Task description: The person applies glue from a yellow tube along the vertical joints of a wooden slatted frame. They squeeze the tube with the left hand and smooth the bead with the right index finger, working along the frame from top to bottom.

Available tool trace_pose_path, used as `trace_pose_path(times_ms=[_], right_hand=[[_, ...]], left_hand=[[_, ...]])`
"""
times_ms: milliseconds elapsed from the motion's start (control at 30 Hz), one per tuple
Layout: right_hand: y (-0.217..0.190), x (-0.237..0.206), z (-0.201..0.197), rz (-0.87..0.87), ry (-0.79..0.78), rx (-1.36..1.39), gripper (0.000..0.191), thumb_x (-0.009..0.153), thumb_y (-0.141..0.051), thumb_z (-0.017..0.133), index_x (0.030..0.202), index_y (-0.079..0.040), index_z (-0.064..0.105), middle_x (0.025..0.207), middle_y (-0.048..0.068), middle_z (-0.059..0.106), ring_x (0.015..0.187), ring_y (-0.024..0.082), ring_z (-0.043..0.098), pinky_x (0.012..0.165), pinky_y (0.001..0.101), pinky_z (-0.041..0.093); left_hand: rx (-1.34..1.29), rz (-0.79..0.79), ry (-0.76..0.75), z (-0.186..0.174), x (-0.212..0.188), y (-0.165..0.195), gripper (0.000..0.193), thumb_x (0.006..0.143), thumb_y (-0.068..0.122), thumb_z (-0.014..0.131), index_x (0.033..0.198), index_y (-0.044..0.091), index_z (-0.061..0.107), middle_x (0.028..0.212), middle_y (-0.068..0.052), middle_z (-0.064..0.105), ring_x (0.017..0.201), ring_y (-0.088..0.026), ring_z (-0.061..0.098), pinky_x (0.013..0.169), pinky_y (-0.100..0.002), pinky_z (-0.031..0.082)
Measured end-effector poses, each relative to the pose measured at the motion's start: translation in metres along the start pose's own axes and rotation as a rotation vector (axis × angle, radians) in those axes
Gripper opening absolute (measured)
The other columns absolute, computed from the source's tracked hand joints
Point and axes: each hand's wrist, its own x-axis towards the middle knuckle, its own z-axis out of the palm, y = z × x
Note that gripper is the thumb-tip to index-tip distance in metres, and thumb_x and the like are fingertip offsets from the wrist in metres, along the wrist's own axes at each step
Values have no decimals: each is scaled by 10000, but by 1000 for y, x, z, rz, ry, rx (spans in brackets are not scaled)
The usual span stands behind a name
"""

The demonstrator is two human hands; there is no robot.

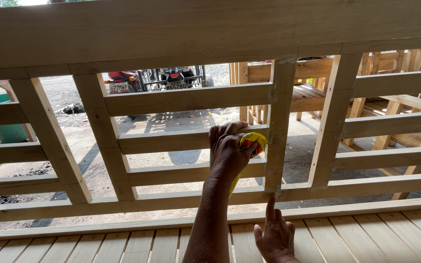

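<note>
Right hand [275,237] below yellow tube [252,144]

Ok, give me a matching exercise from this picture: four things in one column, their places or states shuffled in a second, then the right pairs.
Things:
1. left hand
2. right hand
3. yellow bottle
4. green tub

Places or states:
A. far left, on the ground beyond the wooden frame
B. forefinger pressed up to a joint at the foot of an upright post
C. wrapped around the bottle
D. held up against the slats, beside the post

Pairs: 1-C, 2-B, 3-D, 4-A
</note>
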Motion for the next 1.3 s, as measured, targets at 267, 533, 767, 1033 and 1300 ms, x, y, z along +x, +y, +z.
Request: trace_pose_path(times_ms=[267, 533, 767, 1033, 1300], right_hand=[[7, 1, -5, 22, 46, 37, 1165, 895, -290, 648, 1582, -150, -282, 1182, 58, 549, 961, 152, 598, 962, 391, 381], [4, 4, 1, -56, 61, -83, 1117, 891, -277, 638, 1605, -158, -213, 1219, 57, 509, 957, 136, 591, 954, 367, 385], [29, 6, 0, -143, 188, -178, 1163, 834, -263, 681, 1634, -238, -164, 1225, 75, 471, 971, 142, 605, 899, 394, 386], [26, 8, -3, 9, 119, -122, 1123, 891, -302, 655, 1634, -231, -184, 1149, 42, 521, 923, 152, 626, 918, 388, 395], [24, 0, 3, -147, 102, -239, 1090, 866, -219, 674, 1614, -229, -119, 1209, 50, 480, 932, 129, 617, 932, 381, 371]], left_hand=[[-1, -9, -14, 0, 0, 0, 296, 819, 360, 823, 1036, 158, 816, 1284, 13, 675, 1249, -177, 532, 1123, -390, 255], [3, -10, -22, 0, 0, -1, 302, 830, 367, 818, 1037, 146, 812, 1281, 11, 673, 1246, -178, 533, 1125, -394, 248], [3, 12, 0, 1, -1, -2, 299, 833, 367, 818, 1030, 142, 815, 1281, 7, 677, 1254, -176, 542, 1130, -392, 253], [0, -8, -8, 0, 0, 0, 311, 816, 366, 822, 1031, 142, 818, 1267, 10, 678, 1240, -182, 540, 1121, -398, 258], [17, 6, -2, 0, 0, -1, 315, 838, 384, 813, 1028, 132, 813, 1278, 19, 678, 1247, -171, 544, 1124, -395, 266]])
